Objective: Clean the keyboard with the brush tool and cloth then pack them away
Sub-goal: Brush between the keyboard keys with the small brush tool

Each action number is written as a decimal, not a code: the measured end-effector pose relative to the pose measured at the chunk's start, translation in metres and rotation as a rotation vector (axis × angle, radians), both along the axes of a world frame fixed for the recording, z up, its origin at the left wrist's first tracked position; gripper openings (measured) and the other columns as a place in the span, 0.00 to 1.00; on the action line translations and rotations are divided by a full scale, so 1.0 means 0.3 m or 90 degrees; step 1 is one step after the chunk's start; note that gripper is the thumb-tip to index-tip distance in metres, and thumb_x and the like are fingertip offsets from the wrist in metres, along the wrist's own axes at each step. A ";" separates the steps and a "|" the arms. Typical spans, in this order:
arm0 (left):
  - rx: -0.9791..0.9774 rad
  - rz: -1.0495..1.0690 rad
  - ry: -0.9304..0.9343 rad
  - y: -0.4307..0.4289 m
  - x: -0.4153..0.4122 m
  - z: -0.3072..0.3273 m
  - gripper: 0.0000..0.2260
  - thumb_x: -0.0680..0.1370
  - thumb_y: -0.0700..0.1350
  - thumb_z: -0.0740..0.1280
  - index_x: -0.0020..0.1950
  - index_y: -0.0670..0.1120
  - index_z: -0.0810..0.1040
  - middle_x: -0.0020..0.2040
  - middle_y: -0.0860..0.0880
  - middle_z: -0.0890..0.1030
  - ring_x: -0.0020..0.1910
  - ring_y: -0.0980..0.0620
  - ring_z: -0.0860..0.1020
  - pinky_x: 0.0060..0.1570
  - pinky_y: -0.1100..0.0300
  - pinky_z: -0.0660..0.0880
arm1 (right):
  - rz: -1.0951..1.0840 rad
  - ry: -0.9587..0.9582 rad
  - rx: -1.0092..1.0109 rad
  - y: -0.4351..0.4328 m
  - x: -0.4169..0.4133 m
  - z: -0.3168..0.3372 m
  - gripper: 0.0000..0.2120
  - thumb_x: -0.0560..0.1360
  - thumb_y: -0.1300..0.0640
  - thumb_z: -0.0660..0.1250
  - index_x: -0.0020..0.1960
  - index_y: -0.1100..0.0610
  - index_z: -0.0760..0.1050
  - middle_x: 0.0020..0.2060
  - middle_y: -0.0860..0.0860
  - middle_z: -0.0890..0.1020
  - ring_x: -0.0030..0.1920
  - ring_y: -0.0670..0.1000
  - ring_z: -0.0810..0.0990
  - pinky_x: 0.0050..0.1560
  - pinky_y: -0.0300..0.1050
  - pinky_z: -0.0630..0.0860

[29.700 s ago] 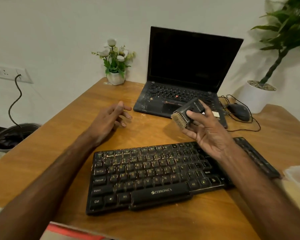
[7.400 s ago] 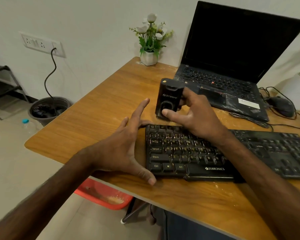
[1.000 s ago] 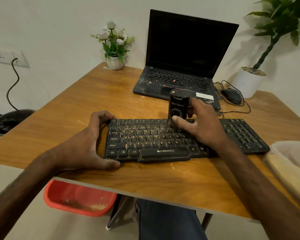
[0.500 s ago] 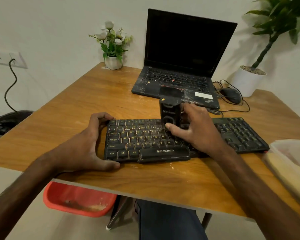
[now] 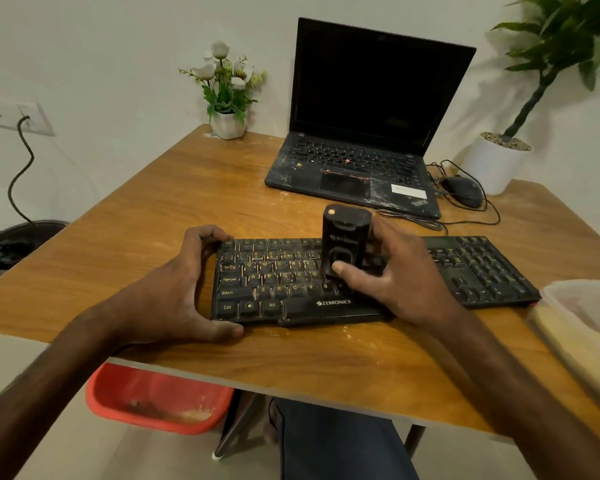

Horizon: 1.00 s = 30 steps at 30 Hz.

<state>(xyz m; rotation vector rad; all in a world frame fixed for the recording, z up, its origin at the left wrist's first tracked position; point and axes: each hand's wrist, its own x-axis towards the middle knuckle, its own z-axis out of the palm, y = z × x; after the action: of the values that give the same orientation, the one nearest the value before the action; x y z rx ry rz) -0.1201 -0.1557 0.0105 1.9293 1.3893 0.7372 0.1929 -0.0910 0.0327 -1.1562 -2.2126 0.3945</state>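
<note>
Wooden desk, black Zebronics keyboard lying along its near edge: I have the left hand clamping the keyboard's left end, thumb at the front edge and fingers curled over the back, and the right hand gripping the black brush tool upright on the middle keys, its bristles hidden. My reading: brushing is under way with pale specks left on the desk; the cloth wipe and packing away are not yet done, and I cannot tell whether the yellowish thing in the clear tub at right is the cloth
</note>
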 end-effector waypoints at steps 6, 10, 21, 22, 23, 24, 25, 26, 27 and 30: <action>-0.006 -0.005 0.005 0.001 -0.002 -0.004 0.51 0.56 0.66 0.80 0.68 0.68 0.50 0.67 0.66 0.66 0.63 0.69 0.71 0.61 0.68 0.73 | -0.011 0.111 -0.027 0.001 0.015 0.027 0.21 0.73 0.48 0.74 0.62 0.47 0.71 0.50 0.38 0.79 0.51 0.34 0.79 0.47 0.30 0.77; -0.006 0.000 0.019 0.000 -0.003 -0.001 0.54 0.55 0.69 0.80 0.71 0.66 0.48 0.70 0.65 0.65 0.66 0.69 0.69 0.65 0.67 0.71 | -0.051 0.213 -0.064 0.064 0.028 0.056 0.20 0.73 0.52 0.74 0.61 0.43 0.71 0.51 0.39 0.81 0.51 0.35 0.80 0.48 0.33 0.77; -0.016 -0.010 0.025 0.020 -0.012 -0.021 0.55 0.55 0.68 0.80 0.71 0.68 0.47 0.69 0.68 0.63 0.65 0.70 0.70 0.63 0.70 0.71 | 0.022 0.055 -0.034 0.090 -0.029 0.072 0.28 0.71 0.51 0.76 0.68 0.48 0.71 0.52 0.38 0.79 0.51 0.35 0.78 0.47 0.32 0.78; -0.016 -0.017 0.028 0.021 -0.014 -0.024 0.55 0.56 0.68 0.80 0.71 0.69 0.47 0.69 0.68 0.63 0.65 0.70 0.70 0.63 0.69 0.72 | 0.012 0.070 -0.032 0.103 -0.028 0.072 0.27 0.71 0.52 0.76 0.67 0.48 0.71 0.50 0.36 0.78 0.50 0.32 0.77 0.44 0.29 0.77; -0.016 -0.025 0.038 0.026 -0.016 -0.030 0.55 0.56 0.68 0.80 0.71 0.69 0.46 0.69 0.68 0.63 0.65 0.70 0.70 0.63 0.69 0.72 | 0.002 0.093 -0.037 0.116 -0.027 0.071 0.26 0.72 0.52 0.76 0.66 0.48 0.71 0.50 0.35 0.77 0.48 0.29 0.76 0.42 0.27 0.75; -0.019 -0.032 0.044 0.027 -0.018 -0.031 0.56 0.56 0.68 0.80 0.72 0.69 0.46 0.69 0.68 0.62 0.66 0.70 0.69 0.64 0.69 0.71 | -0.008 0.119 -0.046 0.126 -0.025 0.066 0.25 0.72 0.52 0.76 0.65 0.48 0.71 0.49 0.35 0.77 0.47 0.27 0.75 0.40 0.25 0.74; -0.027 -0.040 0.028 0.036 -0.022 -0.035 0.56 0.56 0.68 0.80 0.73 0.68 0.46 0.70 0.68 0.62 0.67 0.70 0.68 0.64 0.69 0.71 | -0.018 0.131 -0.050 0.135 -0.024 0.061 0.24 0.72 0.52 0.75 0.65 0.48 0.70 0.49 0.35 0.76 0.47 0.26 0.74 0.40 0.23 0.72; -0.039 -0.053 -0.013 0.067 -0.025 -0.048 0.56 0.57 0.67 0.80 0.74 0.68 0.46 0.71 0.68 0.62 0.68 0.70 0.66 0.65 0.68 0.70 | -0.025 0.128 -0.048 0.138 -0.023 0.056 0.25 0.73 0.51 0.75 0.66 0.49 0.70 0.49 0.35 0.76 0.46 0.25 0.74 0.39 0.23 0.71; -0.049 -0.059 -0.069 0.095 -0.026 -0.057 0.54 0.58 0.67 0.79 0.74 0.68 0.48 0.72 0.67 0.63 0.71 0.68 0.66 0.67 0.66 0.70 | -0.026 0.115 -0.045 0.135 -0.026 0.051 0.26 0.73 0.51 0.74 0.67 0.49 0.69 0.49 0.34 0.76 0.46 0.25 0.74 0.39 0.23 0.71; 0.013 0.009 -0.182 0.228 -0.048 -0.082 0.36 0.67 0.72 0.69 0.70 0.70 0.58 0.70 0.63 0.70 0.72 0.62 0.67 0.69 0.56 0.70 | 0.004 0.074 -0.042 0.119 -0.035 0.034 0.29 0.75 0.48 0.72 0.71 0.49 0.63 0.53 0.37 0.76 0.42 0.30 0.76 0.38 0.28 0.75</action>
<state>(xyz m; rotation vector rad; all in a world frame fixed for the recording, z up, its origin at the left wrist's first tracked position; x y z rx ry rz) -0.1344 -0.0872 -0.0141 1.7501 1.2229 0.9944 0.1825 -0.0554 0.0430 -1.1315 -2.1178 0.5275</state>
